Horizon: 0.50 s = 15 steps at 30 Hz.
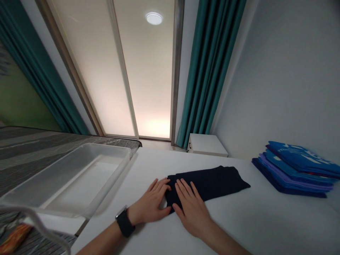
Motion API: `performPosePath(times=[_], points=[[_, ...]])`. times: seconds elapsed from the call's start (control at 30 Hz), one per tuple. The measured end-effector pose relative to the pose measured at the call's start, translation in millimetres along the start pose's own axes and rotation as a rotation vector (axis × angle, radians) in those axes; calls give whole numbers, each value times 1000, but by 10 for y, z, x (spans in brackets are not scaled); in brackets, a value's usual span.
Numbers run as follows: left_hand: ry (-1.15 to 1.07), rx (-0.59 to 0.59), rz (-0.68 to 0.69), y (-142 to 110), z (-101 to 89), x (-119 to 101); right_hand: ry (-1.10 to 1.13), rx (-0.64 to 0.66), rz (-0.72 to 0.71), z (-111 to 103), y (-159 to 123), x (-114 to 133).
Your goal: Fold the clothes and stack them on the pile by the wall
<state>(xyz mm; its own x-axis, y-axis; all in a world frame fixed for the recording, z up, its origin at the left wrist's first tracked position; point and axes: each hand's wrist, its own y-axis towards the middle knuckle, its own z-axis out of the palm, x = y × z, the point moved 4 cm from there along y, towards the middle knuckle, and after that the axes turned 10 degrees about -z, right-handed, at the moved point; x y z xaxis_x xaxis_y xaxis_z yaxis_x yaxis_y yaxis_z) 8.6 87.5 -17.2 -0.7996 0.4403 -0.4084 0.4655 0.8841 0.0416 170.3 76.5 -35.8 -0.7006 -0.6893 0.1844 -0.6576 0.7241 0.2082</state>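
Observation:
A dark navy folded garment lies lengthwise on the white table, its uneven end pointing right. My left hand rests at the garment's left end, fingers apart, with the fingertips and thumb at its edge. A dark watch is on that wrist. Flat on the cloth beside it is my right hand, palm down with the fingers stretched out and the thumb toward my left hand. Neither hand grips anything that I can see. The cloth under both hands is hidden.
A stack of folded blue and purple clothes sits at the table's right, near the wall. At the left is a translucent plastic bin. Behind the table stand a white cabinet, a green curtain and frosted sliding doors.

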Motion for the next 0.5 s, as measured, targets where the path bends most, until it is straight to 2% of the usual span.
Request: performPosePath(times=[0.17,0.37,0.5], points=[[-41,33,64,-4,-43,42,-10,3,54,16,24,23],[-157,-7,178,-28,-234,-45,-26,1,65,32,28,22],[-138,25,190,-23,-210,-120,-37,-16,63,35,30,0]])
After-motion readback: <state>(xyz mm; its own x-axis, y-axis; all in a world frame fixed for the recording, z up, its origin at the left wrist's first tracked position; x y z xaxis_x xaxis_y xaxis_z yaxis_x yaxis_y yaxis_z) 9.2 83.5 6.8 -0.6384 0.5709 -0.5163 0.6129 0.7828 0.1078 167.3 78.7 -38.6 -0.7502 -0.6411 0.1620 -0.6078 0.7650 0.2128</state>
